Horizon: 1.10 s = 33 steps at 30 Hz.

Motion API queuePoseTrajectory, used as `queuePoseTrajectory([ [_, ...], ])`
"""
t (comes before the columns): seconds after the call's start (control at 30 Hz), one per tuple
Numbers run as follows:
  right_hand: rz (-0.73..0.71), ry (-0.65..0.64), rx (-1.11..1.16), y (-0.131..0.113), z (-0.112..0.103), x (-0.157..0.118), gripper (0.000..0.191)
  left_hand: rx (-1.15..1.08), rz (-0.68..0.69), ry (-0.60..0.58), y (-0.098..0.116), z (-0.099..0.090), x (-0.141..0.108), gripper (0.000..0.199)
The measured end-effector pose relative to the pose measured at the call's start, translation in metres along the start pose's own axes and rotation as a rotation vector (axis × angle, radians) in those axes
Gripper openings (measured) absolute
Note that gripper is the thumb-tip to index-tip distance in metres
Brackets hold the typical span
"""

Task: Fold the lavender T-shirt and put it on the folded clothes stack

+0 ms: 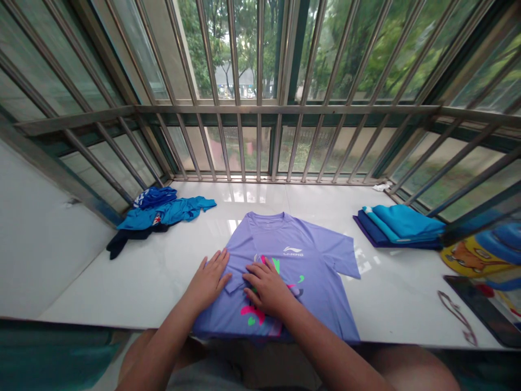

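A purple T-shirt (pixel 313 271) with a white chest logo and a pink and green print lies on the white ledge, its collar toward the window. On the left, its sleeve is folded in over the front; the right sleeve is spread outward. My left hand (pixel 209 279) rests flat on the shirt's left edge, fingers stretched out. Over the middle of the print lies my right hand (pixel 266 288), its fingers apart and touching the fabric near the folded sleeve. The shirt's hem reaches the ledge's front edge, and my forearms partly cover it.
Crumpled blue and dark clothes (pixel 163 212) lie at the left. Folded blue garments (pixel 402 225) are stacked at the right, near a yellow container (pixel 476 255) with a blue lid, a dark phone-like slab (pixel 484 309) and a thin cord (pixel 458 317). Metal window bars (pixel 260 144) enclose the ledge's back.
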State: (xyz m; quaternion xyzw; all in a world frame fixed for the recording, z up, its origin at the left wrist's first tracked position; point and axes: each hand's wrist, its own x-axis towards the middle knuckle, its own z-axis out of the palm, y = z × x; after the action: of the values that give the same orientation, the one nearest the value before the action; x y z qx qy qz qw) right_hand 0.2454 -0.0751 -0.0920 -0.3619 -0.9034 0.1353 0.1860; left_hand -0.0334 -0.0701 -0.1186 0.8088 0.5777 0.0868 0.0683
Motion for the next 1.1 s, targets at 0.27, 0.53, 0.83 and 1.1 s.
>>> queuePoseTrajectory([
  [0.27,0.195,0.116,-0.129,0.020,-0.026,-0.020,0.033,-0.004,-0.051,0.102,0.026,-0.005,0.049,0.059],
  [0.53,1.239,0.196,-0.409,0.132,-0.119,-0.086,0.062,0.001,0.012,-0.011,0.043,0.011,0.085,0.065],
  [0.83,1.297,0.057,-0.167,0.200,-0.135,-0.072,0.040,-0.073,-0.097,0.035,0.016,0.001,0.076,0.056],
  [1.1,1.300,0.169,-0.128,0.192,-0.143,-0.060,0.030,0.005,-0.160,0.002,0.029,-0.011,0.176,0.061],
])
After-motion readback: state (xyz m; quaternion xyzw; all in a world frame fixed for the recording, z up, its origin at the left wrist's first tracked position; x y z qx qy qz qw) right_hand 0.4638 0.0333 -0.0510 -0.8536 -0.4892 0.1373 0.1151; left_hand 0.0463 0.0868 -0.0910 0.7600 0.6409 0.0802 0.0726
